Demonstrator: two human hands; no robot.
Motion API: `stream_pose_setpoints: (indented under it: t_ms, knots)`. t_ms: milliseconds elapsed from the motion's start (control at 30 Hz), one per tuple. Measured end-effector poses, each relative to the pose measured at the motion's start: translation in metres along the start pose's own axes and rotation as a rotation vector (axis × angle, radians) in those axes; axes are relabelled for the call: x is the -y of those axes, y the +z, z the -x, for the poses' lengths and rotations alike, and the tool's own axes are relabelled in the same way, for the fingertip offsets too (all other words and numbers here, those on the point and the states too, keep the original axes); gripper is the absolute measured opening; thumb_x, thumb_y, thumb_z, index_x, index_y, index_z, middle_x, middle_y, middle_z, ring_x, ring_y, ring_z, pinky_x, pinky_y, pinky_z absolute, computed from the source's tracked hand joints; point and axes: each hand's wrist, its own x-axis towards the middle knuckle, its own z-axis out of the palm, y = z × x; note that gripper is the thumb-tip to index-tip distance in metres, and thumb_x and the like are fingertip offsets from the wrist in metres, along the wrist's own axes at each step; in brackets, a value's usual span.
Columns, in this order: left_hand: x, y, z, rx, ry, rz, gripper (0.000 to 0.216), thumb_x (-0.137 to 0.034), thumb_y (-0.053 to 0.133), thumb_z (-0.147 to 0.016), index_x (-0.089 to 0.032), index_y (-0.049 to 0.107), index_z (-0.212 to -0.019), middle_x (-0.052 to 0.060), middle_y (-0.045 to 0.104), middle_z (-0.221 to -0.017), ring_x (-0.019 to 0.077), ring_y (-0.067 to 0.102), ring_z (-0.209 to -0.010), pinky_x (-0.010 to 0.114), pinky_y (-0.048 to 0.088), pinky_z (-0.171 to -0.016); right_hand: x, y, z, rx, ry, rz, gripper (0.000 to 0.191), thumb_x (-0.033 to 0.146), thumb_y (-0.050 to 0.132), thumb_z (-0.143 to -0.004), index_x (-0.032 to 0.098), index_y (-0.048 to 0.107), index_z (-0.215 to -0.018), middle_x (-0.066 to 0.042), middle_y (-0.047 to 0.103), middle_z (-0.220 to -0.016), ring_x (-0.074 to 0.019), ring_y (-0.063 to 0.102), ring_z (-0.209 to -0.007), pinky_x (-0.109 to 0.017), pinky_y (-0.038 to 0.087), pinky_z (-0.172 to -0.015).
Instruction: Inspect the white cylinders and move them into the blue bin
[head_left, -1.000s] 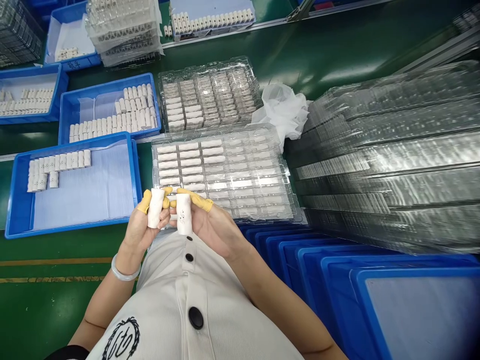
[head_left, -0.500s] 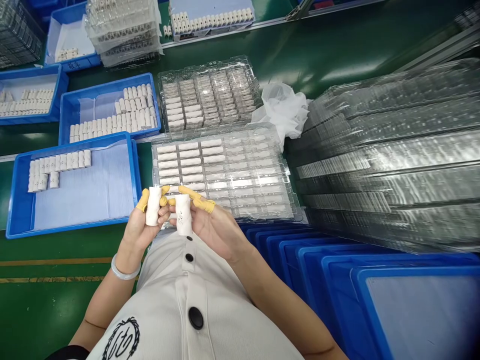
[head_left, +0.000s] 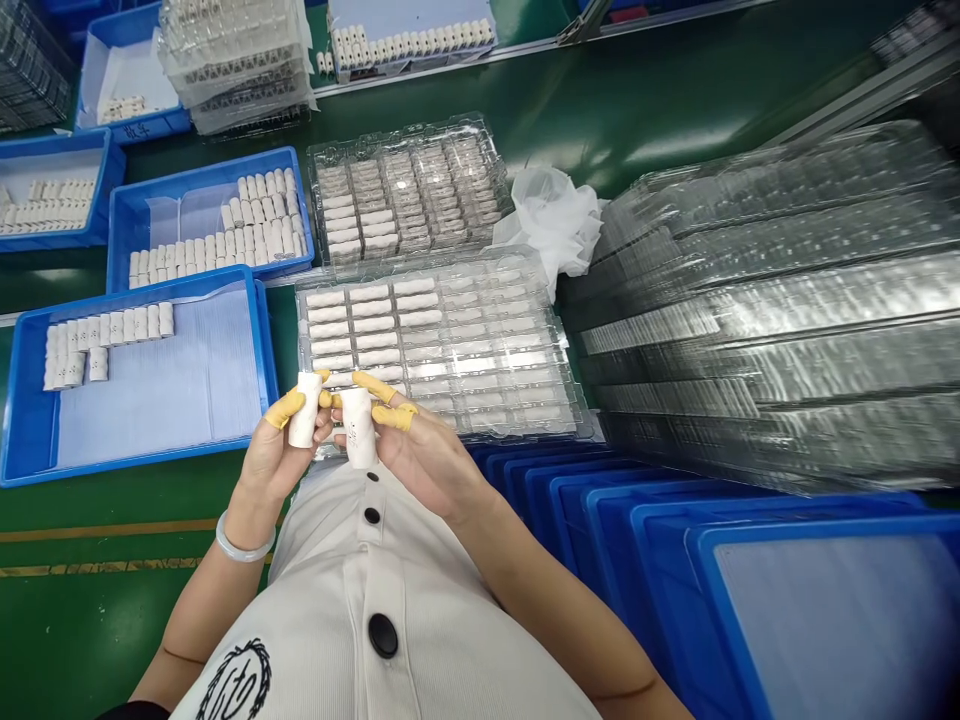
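Observation:
Both hands are close together in front of my shirt, with yellow covers on several fingertips. My left hand [head_left: 279, 440] grips a white cylindrical piece [head_left: 304, 410], held upright between thumb and fingers. In my right hand [head_left: 411, 445] is a second white cylindrical piece [head_left: 358, 428], slightly tilted, with small dark marks on its side. Just beyond the hands lies a clear plastic tray [head_left: 480, 370] with rows of similar white pieces lying in its slots. To the left, a blue bin [head_left: 262, 400] has a pale liner and a group of upright white pieces in its far left corner.
Further back are another blue bin [head_left: 304, 200] of white pieces and a second filled clear tray [head_left: 409, 190]. Crumpled white film [head_left: 551, 225] lies beside them. Tall stacks of clear trays [head_left: 772, 330] stand at right, above stacked blue bins [head_left: 697, 560].
The view has shifted slightly, moving the bench leftward in the picture. My left thumb lies further across its piece. The right-hand piece has turned a little, so its marks show differently.

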Motion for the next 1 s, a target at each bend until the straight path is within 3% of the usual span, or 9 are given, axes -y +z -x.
stream_pose_setpoints:
  t_ms: [100,233,500,667,800,1000]
  knots:
    - [0.007,0.000,-0.001,-0.061,0.076,-0.104,0.025,-0.019,0.062,-0.080,-0.012,0.065,-0.103,0.003,0.062,-0.075,0.0099,0.056,-0.061,0.021,0.049,-0.058,-0.006,-0.002,-0.005,-0.028,-0.040,0.050,0.048,0.014,0.063,-0.076,0.021,0.055,-0.123,-0.004,0.069,-0.105,-0.0168,0.064,-0.093,-0.038,0.049,-0.091]
    - [0.020,-0.002,-0.005,-0.164,0.110,-0.195,0.024,-0.033,0.065,-0.082,-0.012,0.068,-0.093,0.003,0.065,-0.074,0.0108,0.059,-0.066,0.022,0.050,-0.065,-0.016,-0.004,-0.015,-0.003,-0.117,0.152,0.043,0.016,0.071,-0.070,0.023,0.061,-0.111,-0.002,0.068,-0.104,-0.0165,0.064,-0.094,-0.031,0.050,-0.087]
    - [0.027,-0.004,-0.012,-0.163,0.103,-0.188,0.029,-0.033,0.065,-0.081,-0.011,0.068,-0.100,0.005,0.067,-0.081,0.0117,0.060,-0.067,0.022,0.048,-0.062,-0.020,-0.012,-0.017,-0.041,-0.248,0.284,0.043,0.018,0.069,-0.071,0.023,0.059,-0.113,-0.001,0.068,-0.108,-0.0161,0.062,-0.098,-0.027,0.051,-0.082]
    - [0.028,-0.001,-0.009,-0.134,0.072,-0.183,0.032,-0.036,0.065,-0.082,-0.011,0.068,-0.103,0.006,0.067,-0.078,0.0131,0.061,-0.068,0.025,0.052,-0.067,-0.017,-0.009,-0.017,-0.047,-0.201,0.225,0.036,0.023,0.068,-0.070,0.020,0.059,-0.105,-0.003,0.069,-0.099,-0.0173,0.065,-0.085,-0.030,0.053,-0.072]
    - [0.028,0.000,-0.008,-0.140,0.063,-0.166,0.030,-0.033,0.063,-0.083,-0.012,0.067,-0.104,0.008,0.069,-0.086,0.0146,0.064,-0.073,0.026,0.054,-0.071,-0.013,-0.008,-0.015,-0.006,-0.155,0.182,0.044,0.016,0.066,-0.066,0.020,0.056,-0.108,-0.001,0.069,-0.088,-0.0174,0.065,-0.083,-0.031,0.054,-0.071]
    - [0.028,-0.001,-0.007,-0.109,0.083,-0.190,0.033,-0.036,0.062,-0.084,-0.014,0.067,-0.107,0.008,0.070,-0.091,0.0159,0.064,-0.079,0.027,0.053,-0.073,-0.013,-0.009,-0.016,0.003,-0.145,0.206,0.054,0.013,0.068,-0.062,0.022,0.055,-0.113,-0.001,0.067,-0.097,-0.0164,0.063,-0.087,-0.031,0.052,-0.076]
